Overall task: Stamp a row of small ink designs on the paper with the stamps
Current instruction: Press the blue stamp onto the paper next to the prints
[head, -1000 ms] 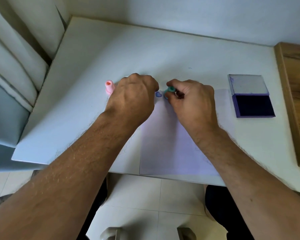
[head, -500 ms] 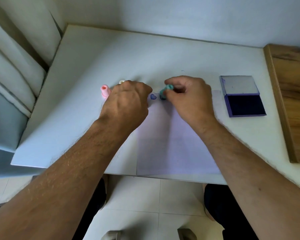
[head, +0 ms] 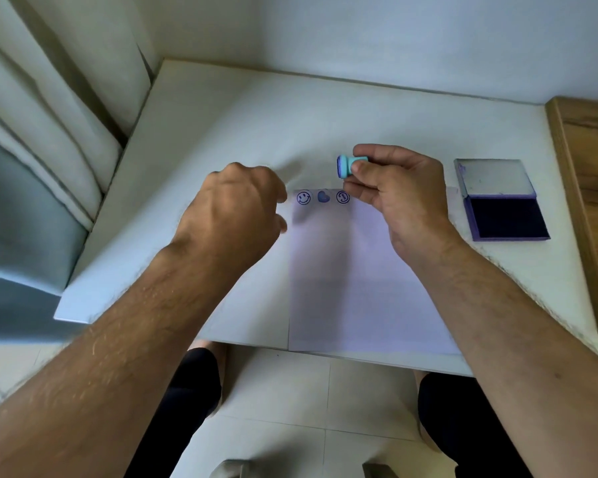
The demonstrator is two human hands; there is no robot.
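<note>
A white paper (head: 359, 277) lies on the white table (head: 249, 125) in front of me. Along its top edge runs a row of three blue prints: a smiley (head: 304, 197), a heart (head: 323, 197) and a round design (head: 343, 197). My right hand (head: 397, 198) pinches a small teal stamp (head: 347, 166) lifted above the paper, its inked face turned left. My left hand (head: 235, 212) hovers left of the paper with loosely curled fingers; what it covers is hidden. The pink stamp is not visible.
An open purple ink pad (head: 504, 219) with its lid (head: 491, 177) raised sits at the right of the table. A wooden surface (head: 594, 188) borders the table's right side. Cushions (head: 42, 150) lie at the left. My knees show below the table edge.
My right hand lifted the teal stamp off the paper, leaving a third print. My left hand drew back left off the paper, uncovering the smiley print. The camera view shifted.
</note>
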